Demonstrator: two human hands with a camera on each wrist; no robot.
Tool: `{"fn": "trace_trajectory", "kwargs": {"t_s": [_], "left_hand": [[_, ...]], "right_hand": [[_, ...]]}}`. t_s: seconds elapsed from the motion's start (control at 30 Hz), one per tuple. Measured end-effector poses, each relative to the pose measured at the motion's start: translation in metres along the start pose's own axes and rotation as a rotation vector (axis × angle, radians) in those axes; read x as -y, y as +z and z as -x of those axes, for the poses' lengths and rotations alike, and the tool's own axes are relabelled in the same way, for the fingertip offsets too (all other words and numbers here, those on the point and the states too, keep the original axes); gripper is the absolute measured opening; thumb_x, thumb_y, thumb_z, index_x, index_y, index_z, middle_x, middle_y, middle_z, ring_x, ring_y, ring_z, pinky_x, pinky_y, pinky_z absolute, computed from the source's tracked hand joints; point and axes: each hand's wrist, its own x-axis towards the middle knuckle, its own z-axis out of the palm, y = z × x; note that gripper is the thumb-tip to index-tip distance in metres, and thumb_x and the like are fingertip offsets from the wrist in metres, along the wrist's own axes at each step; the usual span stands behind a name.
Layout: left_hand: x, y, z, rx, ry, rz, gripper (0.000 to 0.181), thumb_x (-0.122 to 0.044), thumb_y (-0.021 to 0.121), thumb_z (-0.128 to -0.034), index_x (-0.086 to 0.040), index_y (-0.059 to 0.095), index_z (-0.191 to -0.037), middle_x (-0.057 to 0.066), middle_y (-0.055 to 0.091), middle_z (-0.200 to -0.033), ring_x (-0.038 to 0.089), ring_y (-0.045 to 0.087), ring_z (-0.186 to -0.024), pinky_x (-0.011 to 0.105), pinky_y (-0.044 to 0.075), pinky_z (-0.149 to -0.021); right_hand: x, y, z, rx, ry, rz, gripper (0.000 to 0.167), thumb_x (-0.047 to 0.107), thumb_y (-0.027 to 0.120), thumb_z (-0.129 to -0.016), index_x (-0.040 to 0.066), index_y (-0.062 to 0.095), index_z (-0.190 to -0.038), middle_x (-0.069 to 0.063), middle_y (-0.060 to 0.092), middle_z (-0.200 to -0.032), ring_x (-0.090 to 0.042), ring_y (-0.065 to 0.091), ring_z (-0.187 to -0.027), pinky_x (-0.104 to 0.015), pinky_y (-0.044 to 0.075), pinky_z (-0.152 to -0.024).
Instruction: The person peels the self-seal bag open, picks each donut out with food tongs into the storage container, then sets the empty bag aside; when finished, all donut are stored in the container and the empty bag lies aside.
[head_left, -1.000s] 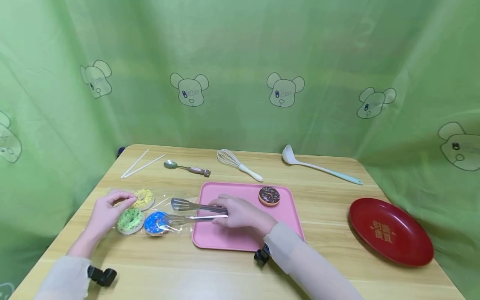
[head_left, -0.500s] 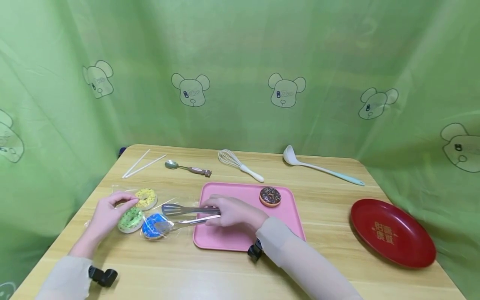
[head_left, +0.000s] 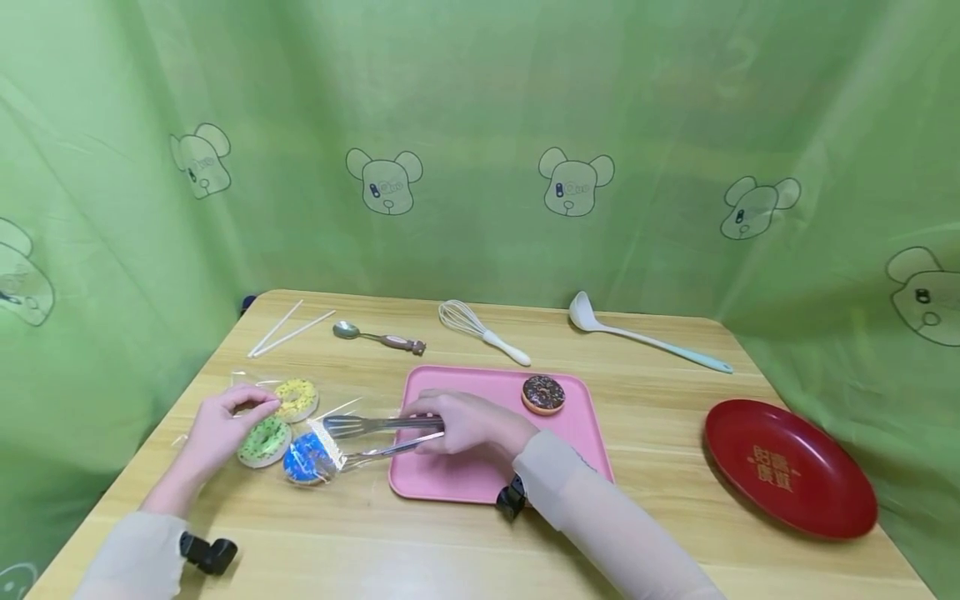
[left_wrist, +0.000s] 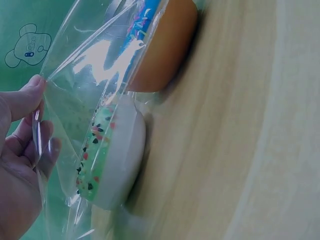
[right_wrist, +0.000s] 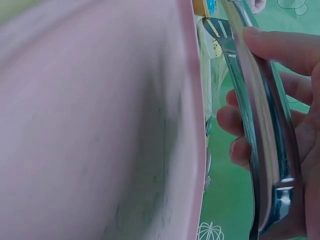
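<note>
My left hand (head_left: 225, 425) pinches the edge of a clear plastic bag (left_wrist: 65, 135), seen close up in the left wrist view. Within the bag lie a green doughnut (head_left: 264, 442), a yellow doughnut (head_left: 296, 390) and a blue doughnut (head_left: 303, 460), all with sprinkles. In my right hand (head_left: 468, 423) are metal tongs (head_left: 390, 423), their arms spread. The tongs' slotted tips reach the bag's right side, by the blue doughnut; whether they touch it I cannot tell. Beneath the right hand is a pink tray (head_left: 427, 487) bearing a chocolate doughnut (head_left: 543, 395).
Along the back of the wooden table lie two white sticks (head_left: 292, 335), a spoon (head_left: 378, 337), a whisk (head_left: 483, 332) and a white ladle (head_left: 637, 335) with a pale blue handle. A red oval plate (head_left: 817, 500) stands at the right. Green curtain surrounds the table.
My right hand has moved the tongs left, up to the blue doughnut. The bag's film now glints around the tips, and the blue doughnut has shifted slightly nearer. My left hand has barely moved.
</note>
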Motion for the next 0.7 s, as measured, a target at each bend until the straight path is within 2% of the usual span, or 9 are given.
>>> {"fn": "trace_trajectory", "kwargs": {"t_s": [0.13,0.4,0.6,0.7], "left_hand": [[-0.002,0.000,0.000,0.010,-0.021,-0.007,0.022,-0.024,0.065,-0.0877,-0.004,0.067,-0.098,0.007,0.064,-0.100,-0.002,0.053,-0.089,0.009,0.041,-0.079],[0.001,0.003,0.000,0.011,0.017,-0.016,0.016,-0.017,0.067,-0.0863,-0.005,0.068,-0.097,0.009,0.066,-0.097,0.001,0.055,-0.085,0.011,0.044,-0.074],[0.000,0.004,0.001,0.023,0.023,0.000,0.015,-0.017,0.066,-0.0868,-0.005,0.068,-0.097,0.007,0.066,-0.096,0.002,0.055,-0.085,0.012,0.044,-0.074],[-0.001,0.004,0.001,0.032,0.027,-0.004,0.016,-0.016,0.065,-0.0877,-0.004,0.068,-0.097,0.008,0.066,-0.096,0.001,0.055,-0.085,0.012,0.044,-0.075]], "right_hand": [[0.003,0.000,-0.001,-0.001,-0.010,0.031,0.045,0.031,0.069,-0.082,0.014,0.059,-0.123,0.004,0.059,-0.103,-0.010,0.055,-0.085,-0.020,0.045,-0.077],[0.010,0.004,-0.006,0.006,-0.019,0.147,0.049,0.033,0.069,-0.081,0.018,0.057,-0.126,0.003,0.055,-0.102,-0.009,0.056,-0.077,-0.018,0.046,-0.071],[0.015,0.007,-0.004,0.003,-0.050,0.266,0.050,0.038,0.066,-0.083,0.019,0.054,-0.128,0.005,0.053,-0.109,-0.005,0.053,-0.084,-0.021,0.048,-0.077],[0.015,0.009,-0.005,-0.011,-0.080,0.274,0.048,0.036,0.066,-0.084,0.017,0.055,-0.127,0.006,0.054,-0.111,-0.004,0.054,-0.088,-0.021,0.048,-0.080]]}}
